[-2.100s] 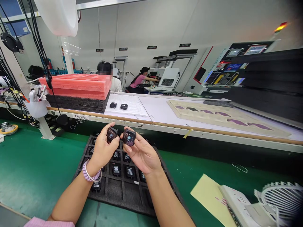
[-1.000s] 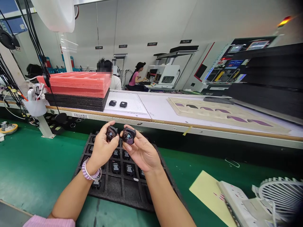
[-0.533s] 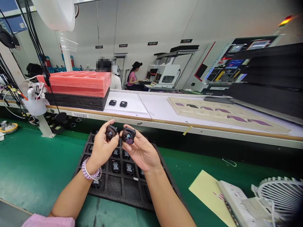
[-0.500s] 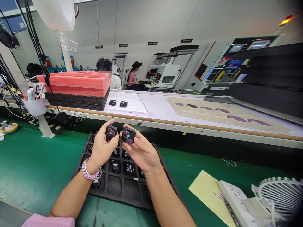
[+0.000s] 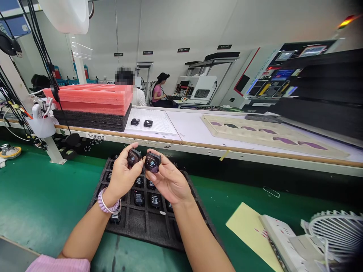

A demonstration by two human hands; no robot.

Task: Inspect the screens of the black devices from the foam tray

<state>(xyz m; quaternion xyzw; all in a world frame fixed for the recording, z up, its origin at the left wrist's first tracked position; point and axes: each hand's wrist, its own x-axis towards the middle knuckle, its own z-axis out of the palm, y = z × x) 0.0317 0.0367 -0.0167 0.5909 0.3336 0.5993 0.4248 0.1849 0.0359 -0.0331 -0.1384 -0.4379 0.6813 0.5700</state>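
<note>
The left hand (image 5: pixel 122 176) grips a small dark watch body (image 5: pixel 132 157) between thumb and fingers, its face turned toward the camera. The right hand (image 5: pixel 170 182) pinches a second watch (image 5: pixel 152 163) the same way, lit screen up, at 3 o'clock from the first and just beside it; whether the two touch cannot be told. A purple coil band (image 5: pixel 108 202) sits on the left wrist. Both hands hover above a black foam tray (image 5: pixel 136 221) lying on the green mat (image 5: pixel 36 196); several more watches (image 5: pixel 138 197) lie in its pockets under the hands. At 12 o'clock from the hands, across a dark gap, runs a white bench (image 5: pixel 193 132), where two loose watches (image 5: pixel 141 122) rest on a white sheet. At 10 o'clock, pink foam (image 5: pixel 90 99) is stacked on black foam. At 2 o'clock, a beige tray (image 5: pixel 269 136) lies on the bench. At 4 o'clock are a yellow paper (image 5: pixel 249 228) and a white fan (image 5: pixel 334 234). Other people sit far behind the bench.
</note>
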